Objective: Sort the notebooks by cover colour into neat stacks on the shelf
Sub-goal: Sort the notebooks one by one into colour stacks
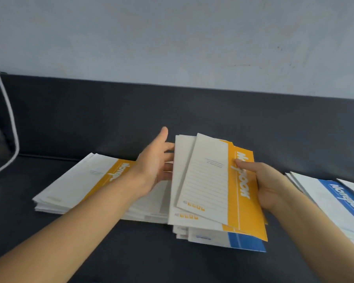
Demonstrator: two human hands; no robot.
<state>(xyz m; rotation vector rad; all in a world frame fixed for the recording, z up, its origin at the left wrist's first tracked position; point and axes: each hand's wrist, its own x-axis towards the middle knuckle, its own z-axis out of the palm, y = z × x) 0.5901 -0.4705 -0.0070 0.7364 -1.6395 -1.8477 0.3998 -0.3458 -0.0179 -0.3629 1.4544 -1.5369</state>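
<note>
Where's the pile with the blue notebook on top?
In the head view, the blue-topped pile sits at the far right on the dark shelf, just beyond the right hand holding the yellow notebooks.

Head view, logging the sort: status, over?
Right hand grips yellow notebooks over mixed pile. Left hand open, touching their edge. Yellow stack left, blue stack right.

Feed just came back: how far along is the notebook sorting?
Done: a yellow stack on the left, a blue stack on the right. In hand: right hand grips two yellow notebooks, left hand touches their edge. Left: the middle pile, a blue cover showing.
</note>
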